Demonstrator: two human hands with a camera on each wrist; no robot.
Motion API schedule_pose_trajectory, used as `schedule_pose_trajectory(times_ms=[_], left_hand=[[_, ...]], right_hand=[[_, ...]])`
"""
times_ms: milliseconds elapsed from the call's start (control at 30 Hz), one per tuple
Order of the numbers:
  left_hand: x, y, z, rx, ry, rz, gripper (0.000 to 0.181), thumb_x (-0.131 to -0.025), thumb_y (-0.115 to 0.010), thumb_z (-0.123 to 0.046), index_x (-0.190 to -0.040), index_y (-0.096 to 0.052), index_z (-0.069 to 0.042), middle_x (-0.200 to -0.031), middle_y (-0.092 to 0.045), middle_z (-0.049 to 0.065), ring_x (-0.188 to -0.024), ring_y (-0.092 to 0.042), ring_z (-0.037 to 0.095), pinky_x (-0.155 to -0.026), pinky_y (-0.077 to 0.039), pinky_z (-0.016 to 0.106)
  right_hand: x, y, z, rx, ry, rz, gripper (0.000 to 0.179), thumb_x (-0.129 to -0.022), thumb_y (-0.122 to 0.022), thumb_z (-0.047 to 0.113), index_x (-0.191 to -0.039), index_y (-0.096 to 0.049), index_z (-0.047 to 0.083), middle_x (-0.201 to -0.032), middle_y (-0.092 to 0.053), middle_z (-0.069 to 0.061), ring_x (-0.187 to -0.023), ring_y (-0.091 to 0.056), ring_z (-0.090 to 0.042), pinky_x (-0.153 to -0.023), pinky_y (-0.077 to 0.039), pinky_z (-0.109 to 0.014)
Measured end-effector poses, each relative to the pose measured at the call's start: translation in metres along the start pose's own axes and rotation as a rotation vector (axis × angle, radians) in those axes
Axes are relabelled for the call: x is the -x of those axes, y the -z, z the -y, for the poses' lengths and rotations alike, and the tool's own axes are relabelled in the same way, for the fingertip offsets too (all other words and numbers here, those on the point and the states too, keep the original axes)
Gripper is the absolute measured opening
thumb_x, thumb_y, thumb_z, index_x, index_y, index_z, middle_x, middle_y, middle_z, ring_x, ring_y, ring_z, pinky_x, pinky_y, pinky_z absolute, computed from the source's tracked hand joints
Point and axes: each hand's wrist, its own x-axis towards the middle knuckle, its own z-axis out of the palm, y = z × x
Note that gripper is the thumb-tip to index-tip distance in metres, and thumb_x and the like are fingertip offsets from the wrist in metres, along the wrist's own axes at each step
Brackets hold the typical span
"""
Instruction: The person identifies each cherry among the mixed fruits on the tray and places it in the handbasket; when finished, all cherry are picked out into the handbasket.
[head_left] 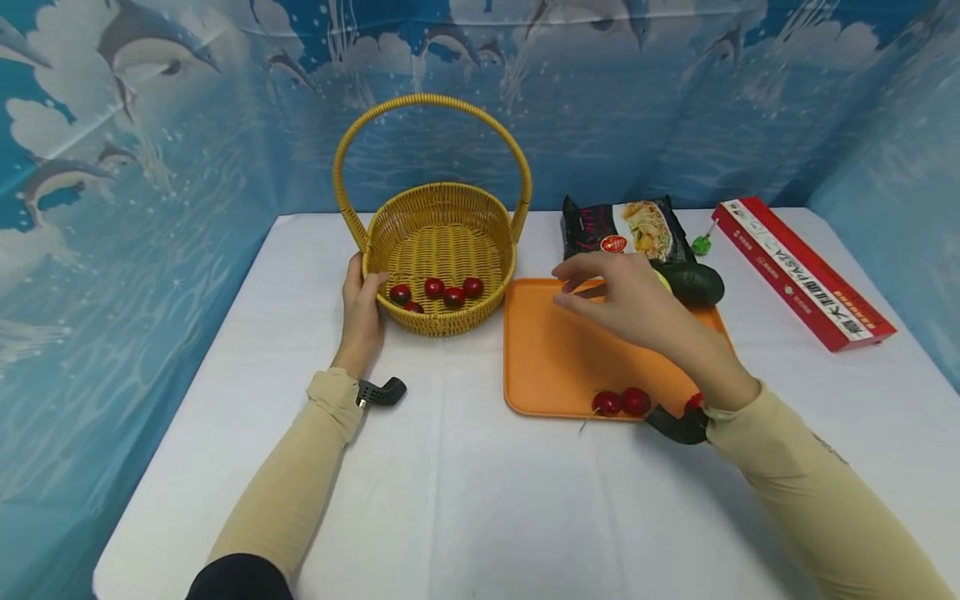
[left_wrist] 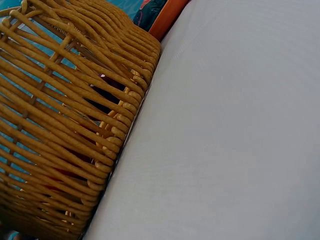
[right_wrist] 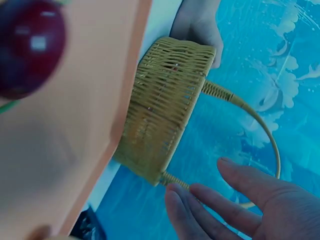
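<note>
My left hand (head_left: 362, 308) grips the left rim of a yellow wicker basket (head_left: 444, 323), its thumb over the edge. Several dark red cherries (head_left: 453, 297) lie in the basket's near part. In the left wrist view the woven wall (left_wrist: 65, 115) stands close to the camera. My right hand (head_left: 628, 298) hovers over an orange tray (head_left: 551, 367), fingers slightly bent and nothing between them. Two cherries (head_left: 636, 402) with a stem lie at the tray's near edge. Another red thing (head_left: 694, 402) shows beside the right wrist, partly covered. A large cherry (right_wrist: 31, 47) fills a corner of the right wrist view.
Behind the tray lies a black pasta packet (head_left: 628, 230). A dark green avocado (head_left: 692, 283) sits at the tray's far right, with something yellow partly hidden beside it. Farther right are a small green item (head_left: 702, 245) and a long red pasta box (head_left: 802, 271). The basket's tall handle (head_left: 431, 99) arches upward.
</note>
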Motion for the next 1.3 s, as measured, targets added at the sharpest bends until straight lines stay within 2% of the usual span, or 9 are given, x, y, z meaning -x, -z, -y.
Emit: schedule_pose_trajectory(times_ms=[167, 433, 567, 667, 800, 900, 1067, 1300], left_hand=[[0.001, 0.001, 0.001, -0.001, 0.011, -0.001, 0.069, -0.095, -0.049, -0.015, -0.163, -0.034, -0.012, -0.166, -0.035, 0.014, -0.154, -0.036, 0.031, -0.128, -0.029, 0.040], [0.003, 0.001, 0.001, -0.019, 0.017, -0.005, 0.068, -0.095, -0.050, -0.016, -0.161, -0.036, -0.013, -0.165, -0.037, 0.013, -0.153, -0.038, 0.029, -0.128, -0.029, 0.039], [0.001, 0.001, 0.001, -0.019, 0.012, -0.003, 0.068, -0.095, -0.051, -0.016, -0.161, -0.037, -0.013, -0.164, -0.037, 0.012, -0.153, -0.038, 0.028, -0.128, -0.029, 0.039], [0.000, 0.001, 0.002, -0.013, 0.015, -0.007, 0.068, -0.094, -0.051, -0.016, -0.161, -0.038, -0.014, -0.164, -0.037, 0.012, -0.153, -0.038, 0.027, -0.128, -0.029, 0.038], [0.000, 0.001, 0.002, -0.011, 0.026, -0.009, 0.068, -0.094, -0.051, -0.016, -0.161, -0.038, -0.014, -0.165, -0.038, 0.012, -0.153, -0.038, 0.027, -0.128, -0.030, 0.037], [0.000, 0.000, 0.001, -0.010, 0.025, -0.004, 0.067, -0.095, -0.051, -0.016, -0.161, -0.038, -0.014, -0.165, -0.038, 0.011, -0.153, -0.038, 0.027, -0.128, -0.030, 0.038], [0.000, 0.000, 0.000, -0.014, 0.016, -0.002, 0.067, -0.095, -0.050, -0.016, -0.161, -0.037, -0.013, -0.165, -0.038, 0.012, -0.153, -0.038, 0.028, -0.128, -0.031, 0.038], [0.000, 0.001, -0.001, -0.022, 0.021, -0.005, 0.067, -0.094, -0.051, -0.016, -0.160, -0.038, -0.015, -0.163, -0.039, 0.010, -0.151, -0.040, 0.027, -0.127, -0.032, 0.037]], right_hand=[[0.020, 0.005, -0.015, 0.016, -0.034, 0.033, 0.032, -0.096, -0.078, 0.020, -0.126, -0.075, 0.011, -0.115, -0.078, -0.007, -0.109, -0.072, -0.025, -0.094, -0.061, -0.052], [0.045, 0.006, -0.034, -0.003, 0.001, 0.142, 0.041, -0.094, -0.081, 0.023, -0.132, -0.071, 0.011, -0.121, -0.075, -0.007, -0.109, -0.072, -0.022, -0.095, -0.060, -0.051], [0.050, 0.004, -0.041, -0.103, -0.032, 0.235, 0.050, -0.088, -0.086, 0.031, -0.131, -0.071, 0.011, -0.125, -0.073, -0.007, -0.108, -0.074, -0.023, -0.094, -0.062, -0.047], [0.050, 0.003, -0.045, -0.172, -0.072, 0.334, 0.057, -0.085, -0.089, 0.037, -0.132, -0.070, 0.012, -0.128, -0.072, -0.006, -0.110, -0.074, -0.025, -0.095, -0.062, -0.045], [0.051, 0.003, -0.049, -0.162, -0.089, 0.451, 0.058, -0.081, -0.091, 0.040, -0.129, -0.071, 0.015, -0.126, -0.073, -0.001, -0.113, -0.071, -0.022, -0.097, -0.061, -0.041], [0.052, 0.002, -0.053, -0.128, -0.068, 0.502, 0.054, -0.079, -0.092, 0.038, -0.125, -0.072, 0.016, -0.123, -0.073, 0.003, -0.112, -0.068, -0.020, -0.097, -0.060, -0.037], [0.051, -0.002, -0.056, -0.125, -0.042, 0.524, 0.048, -0.080, -0.093, 0.031, -0.121, -0.073, 0.017, -0.119, -0.072, 0.004, -0.109, -0.066, -0.020, -0.094, -0.060, -0.031], [0.049, -0.013, -0.057, -0.107, -0.036, 0.466, 0.034, -0.086, -0.088, 0.026, -0.118, -0.076, 0.022, -0.112, -0.073, 0.008, -0.102, -0.068, -0.016, -0.090, -0.061, -0.030]])
